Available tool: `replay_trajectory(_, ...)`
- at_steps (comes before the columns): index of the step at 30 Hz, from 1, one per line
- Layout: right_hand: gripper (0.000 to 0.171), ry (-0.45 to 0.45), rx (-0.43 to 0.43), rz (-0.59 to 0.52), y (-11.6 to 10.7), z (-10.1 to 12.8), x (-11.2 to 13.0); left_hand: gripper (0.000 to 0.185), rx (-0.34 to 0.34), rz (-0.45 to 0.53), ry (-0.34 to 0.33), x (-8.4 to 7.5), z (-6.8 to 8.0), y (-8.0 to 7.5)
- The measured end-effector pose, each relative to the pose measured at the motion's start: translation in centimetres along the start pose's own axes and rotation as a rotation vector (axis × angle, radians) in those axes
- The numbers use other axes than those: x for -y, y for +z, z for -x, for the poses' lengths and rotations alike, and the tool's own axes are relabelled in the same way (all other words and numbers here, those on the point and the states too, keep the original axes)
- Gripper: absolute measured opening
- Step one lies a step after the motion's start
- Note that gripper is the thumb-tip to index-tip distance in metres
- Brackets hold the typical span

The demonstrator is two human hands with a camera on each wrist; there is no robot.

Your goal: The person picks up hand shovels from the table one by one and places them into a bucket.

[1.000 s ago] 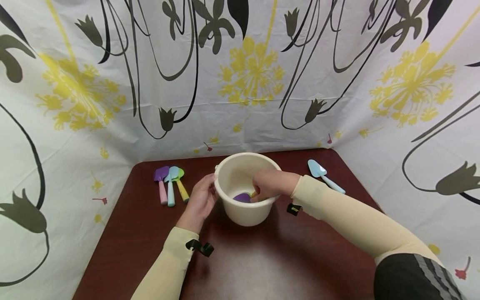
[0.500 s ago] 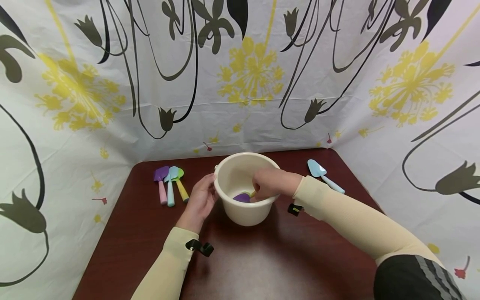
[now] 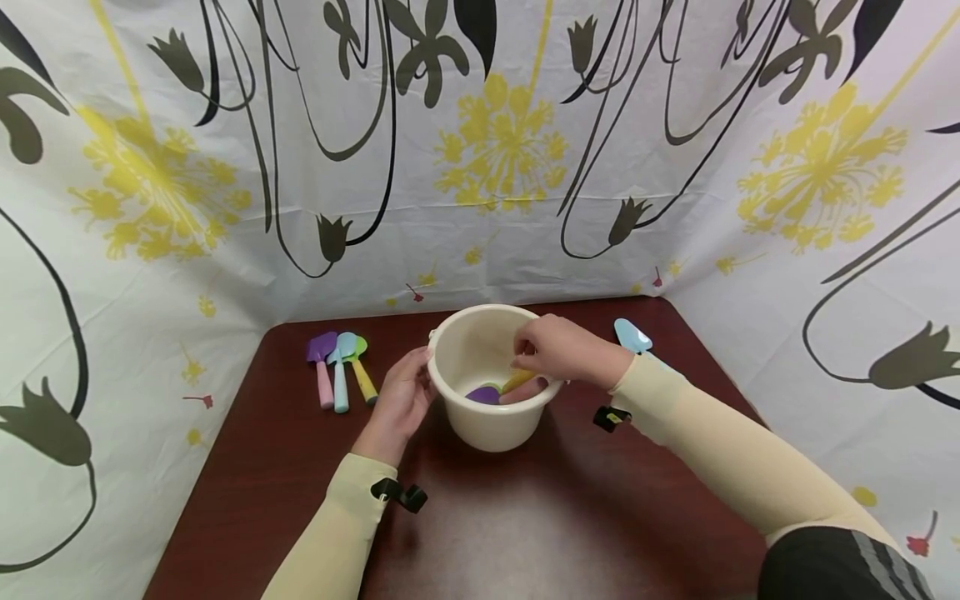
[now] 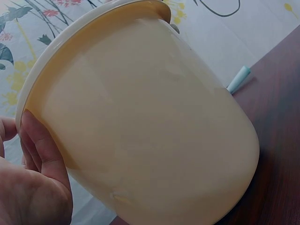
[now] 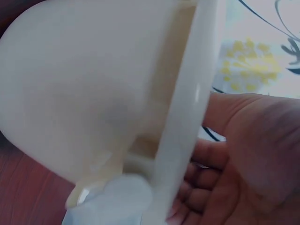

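Note:
A cream plastic bucket [image 3: 491, 429] stands on the table, mouth tipped towards the head camera. My left hand [image 3: 405, 392] holds its left rim, thumb and fingers on either side of the wall [image 4: 140, 117]. Over the right rim, my right hand [image 3: 566, 350] reaches into the mouth with loosely curled fingers; nothing shows in its grasp. The rim [image 5: 187, 108] hides some fingertips in the right wrist view. Inside the bucket lie a purple toy shovel blade [image 3: 483, 395], a yellow handle [image 3: 517, 381] just below the right fingers, and a pink handle [image 3: 523, 392].
At the table's left lie three toy garden tools: a purple shovel with pink handle [image 3: 325, 383], a light blue one [image 3: 341, 387] and a green one with yellow handle [image 3: 364, 382]. A light blue trowel [image 3: 633, 335] lies far right, partly behind the right sleeve. Patterned cloth surrounds the dark table [image 3: 487, 533].
My right hand has risen and drawn back to the right from deep in the bucket, uncovering the yellow and pink handles. My left hand and the bucket have stayed put.

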State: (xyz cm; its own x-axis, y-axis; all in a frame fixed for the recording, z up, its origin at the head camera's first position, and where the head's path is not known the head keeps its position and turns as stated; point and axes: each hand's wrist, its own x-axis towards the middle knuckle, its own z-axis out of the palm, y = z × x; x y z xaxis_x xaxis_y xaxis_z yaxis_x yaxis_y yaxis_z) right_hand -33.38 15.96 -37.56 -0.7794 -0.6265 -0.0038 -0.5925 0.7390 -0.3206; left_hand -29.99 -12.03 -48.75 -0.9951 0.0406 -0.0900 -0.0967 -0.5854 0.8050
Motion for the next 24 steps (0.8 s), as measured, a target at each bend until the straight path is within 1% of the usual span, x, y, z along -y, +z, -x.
replay_trajectory(5,0.009,0.011,-0.141,-0.084,-1.1,1.4,-1.2,0.015,-0.003,0.018,-0.002,0.0,0.0,0.1)
replay_trajectory(9,0.01,0.049,-0.2,-0.105,-1.9,2.6,-2.4,0.014,-0.001,0.032,-0.008,-0.1,0.0,0.1)
replay_trajectory(14,0.013,0.094,-0.234,-0.119,-2.4,3.8,-4.1,0.015,0.003,0.032,-0.007,-0.1,0.0,0.1)
replay_trajectory(18,0.015,0.151,-0.254,-0.119,-2.6,4.7,-5.6,0.015,0.004,0.034,-0.006,-0.1,0.0,0.0)
replay_trajectory(21,0.018,0.207,-0.26,-0.115,-2.6,5.6,-7.2,0.015,0.008,0.04,-0.004,0.0,0.0,0.0)
replay_trajectory(24,0.021,0.266,-0.257,-0.111,-2.4,6.6,-9.4,0.014,0.009,0.046,-0.004,0.0,-0.1,0.0)
